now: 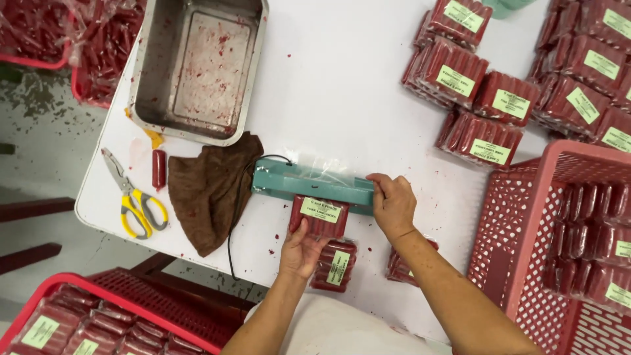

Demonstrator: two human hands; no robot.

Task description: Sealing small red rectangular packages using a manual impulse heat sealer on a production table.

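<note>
a labelled pack of red sausages is held flat on the white tabletop by the left hand, fingers closed on its near edge; its far end is hidden under the teal heat sealer. the sealer's bar is pressed down by the right hand, closed over its end. the hands are kept apart. a second pack is partly covered by the left hand.

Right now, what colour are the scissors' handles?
Yellow with grey inner grips, on the scissors; the head view shows them best.
</note>
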